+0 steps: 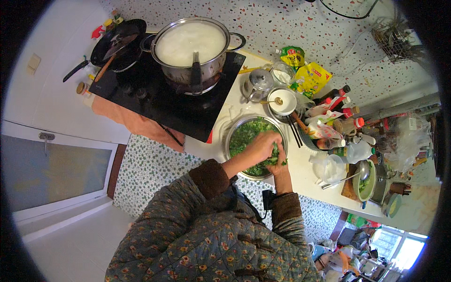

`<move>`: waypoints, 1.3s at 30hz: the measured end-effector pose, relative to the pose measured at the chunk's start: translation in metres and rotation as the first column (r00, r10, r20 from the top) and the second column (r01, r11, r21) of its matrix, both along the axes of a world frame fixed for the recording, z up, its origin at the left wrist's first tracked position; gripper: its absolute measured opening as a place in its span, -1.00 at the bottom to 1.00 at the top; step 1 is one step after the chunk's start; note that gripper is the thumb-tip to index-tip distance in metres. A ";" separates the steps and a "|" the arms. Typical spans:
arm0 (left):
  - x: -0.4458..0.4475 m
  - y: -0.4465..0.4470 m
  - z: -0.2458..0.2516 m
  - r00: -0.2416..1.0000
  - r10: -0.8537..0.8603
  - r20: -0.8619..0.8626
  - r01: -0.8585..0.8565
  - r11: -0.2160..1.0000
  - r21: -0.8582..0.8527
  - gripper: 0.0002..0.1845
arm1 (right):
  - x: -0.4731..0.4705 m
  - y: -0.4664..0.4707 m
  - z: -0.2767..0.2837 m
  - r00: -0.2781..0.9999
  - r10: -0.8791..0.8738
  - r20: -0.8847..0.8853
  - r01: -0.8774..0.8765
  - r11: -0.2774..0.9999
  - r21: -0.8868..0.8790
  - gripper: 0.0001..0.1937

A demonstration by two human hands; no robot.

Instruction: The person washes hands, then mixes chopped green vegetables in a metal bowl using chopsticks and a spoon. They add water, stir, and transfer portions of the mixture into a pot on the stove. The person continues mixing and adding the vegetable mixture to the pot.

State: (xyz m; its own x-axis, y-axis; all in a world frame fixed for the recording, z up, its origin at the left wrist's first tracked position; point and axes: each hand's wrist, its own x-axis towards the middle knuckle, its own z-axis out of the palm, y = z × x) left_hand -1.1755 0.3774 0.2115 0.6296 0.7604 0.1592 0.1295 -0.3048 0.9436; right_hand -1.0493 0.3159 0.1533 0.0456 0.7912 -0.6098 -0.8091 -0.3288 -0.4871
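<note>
A round metal bowl of chopped leafy greens stands at the counter's front edge. My left hand is over the bowl, its fingers bent against the other hand. My right hand is at the bowl's right side, with chopped greens between the two hands. Both hands are together around these greens, and the fingers partly hide one another. Behind the bowl are a white bowl with a gold-coloured spoon and a metal lidded pot. Dark chopsticks lie right of the greens.
A large steel pot of whitish liquid stands on a black cooktop, a dark handle rising over its rim. A black pan is at the far left. Bottles, a plastic jug and a light green basin stand rightward.
</note>
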 end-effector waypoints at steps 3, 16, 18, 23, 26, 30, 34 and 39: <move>0.001 0.010 0.006 0.967 0.147 0.209 -0.096 0.967 -0.238 -0.68 | 0.002 0.001 0.027 0.998 -0.017 0.066 0.014 0.999 0.050 -0.55; -0.015 0.013 -0.028 0.952 0.238 0.194 0.045 0.518 -0.854 -0.89 | -0.002 0.010 0.073 0.895 -0.226 0.384 0.155 0.966 0.206 -0.61; -0.022 0.008 -0.046 0.981 0.160 0.114 0.033 0.436 -0.899 -0.88 | -0.013 0.001 0.047 0.754 0.066 0.653 0.035 0.990 -0.140 -0.64; -0.038 0.007 -0.036 0.991 -0.043 0.126 0.131 0.483 -0.866 -0.86 | 0.004 -0.018 0.040 0.807 0.144 0.572 -0.027 0.978 -0.208 -0.61; -0.051 0.015 0.022 0.968 -0.128 0.218 0.252 0.438 -0.863 -0.85 | 0.006 -0.017 0.073 0.889 0.238 0.390 -0.178 0.967 -0.184 -0.68; -0.105 0.029 0.117 0.895 -0.121 0.429 0.424 0.526 -0.737 -0.86 | 0.017 -0.014 0.171 0.967 0.191 0.170 -0.183 0.981 -0.061 -0.66; -0.182 0.068 0.195 0.904 0.003 0.428 0.292 0.726 -0.623 -0.85 | 0.012 -0.006 0.275 0.913 0.152 0.380 -0.140 0.988 -0.058 -0.69; -0.247 0.158 0.252 0.911 0.136 0.388 0.019 0.929 -0.370 -0.87 | -0.040 0.087 0.361 0.895 0.159 0.416 -0.309 0.895 0.322 -0.61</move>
State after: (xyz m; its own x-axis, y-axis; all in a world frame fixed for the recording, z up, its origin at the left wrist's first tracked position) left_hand -1.4228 0.5355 0.4633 0.5227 0.8469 0.0973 -0.2758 0.0600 0.9593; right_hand -1.0891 0.4024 0.5146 -0.0076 0.9695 -0.2451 -0.4666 -0.2203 -0.8566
